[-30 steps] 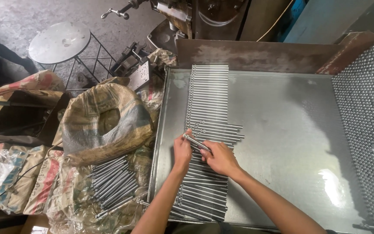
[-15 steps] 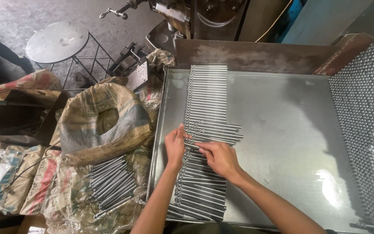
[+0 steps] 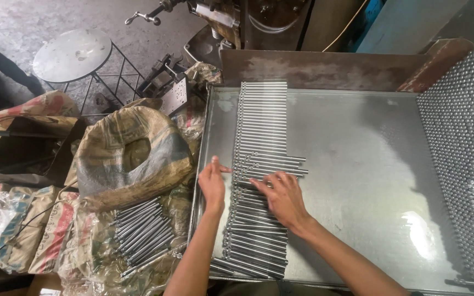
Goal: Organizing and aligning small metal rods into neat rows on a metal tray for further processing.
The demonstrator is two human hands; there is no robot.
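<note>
Both hands now open and flat, left hand [image 3: 212, 185] and right hand [image 3: 284, 196] pressing the metal rods [image 3: 259, 164] (earlier pinching one), shiny surface [image 3: 357, 181] underneath

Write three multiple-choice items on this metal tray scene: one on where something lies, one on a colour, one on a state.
1. Where does the round metal stool stand?
A. On the tray
B. On the floor, upper left of the tray
C. Under the person's arms

2. What colour are the rods in the row on the tray?
A. Silver-grey
B. Red
C. Green

3. How are the hands placed?
A. Both raised above the tray
B. Both flat on the row of rods
C. One inside the sack

Key: 1 B, the stool is on the concrete beyond the sack. 2 A, the rods shine like bare metal. 3 B, the left hand and right hand press on the rods.
</note>
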